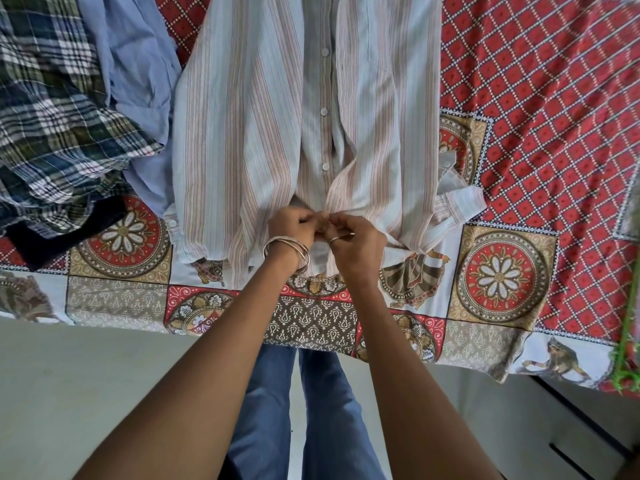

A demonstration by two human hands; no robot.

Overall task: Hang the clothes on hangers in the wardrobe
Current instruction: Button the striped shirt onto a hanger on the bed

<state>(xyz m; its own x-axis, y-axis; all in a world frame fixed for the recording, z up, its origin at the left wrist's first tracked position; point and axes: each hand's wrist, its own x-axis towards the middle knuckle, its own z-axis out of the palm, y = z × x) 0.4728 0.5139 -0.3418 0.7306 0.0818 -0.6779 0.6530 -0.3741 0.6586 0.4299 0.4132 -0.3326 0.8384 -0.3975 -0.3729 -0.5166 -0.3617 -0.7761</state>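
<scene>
You stand at the near edge of the bed (519, 140), your legs (304, 410) below its overhanging sheet. A shirt (249, 116) lies on the sheet straight ahead, its hem toward you. Your left hand (292, 225) and right hand (353, 244) meet at that hem, touching each other and pinching the cloth. To the left of the shirt lies a pile of clothes (69, 98), partly tucked under its edge. At the far right edge sits a hanger (628, 341).

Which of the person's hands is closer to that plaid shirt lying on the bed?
Left. The left hand pinches the striped shirt on the plaid shirt's side; the right hand pinches it just beyond.
</scene>
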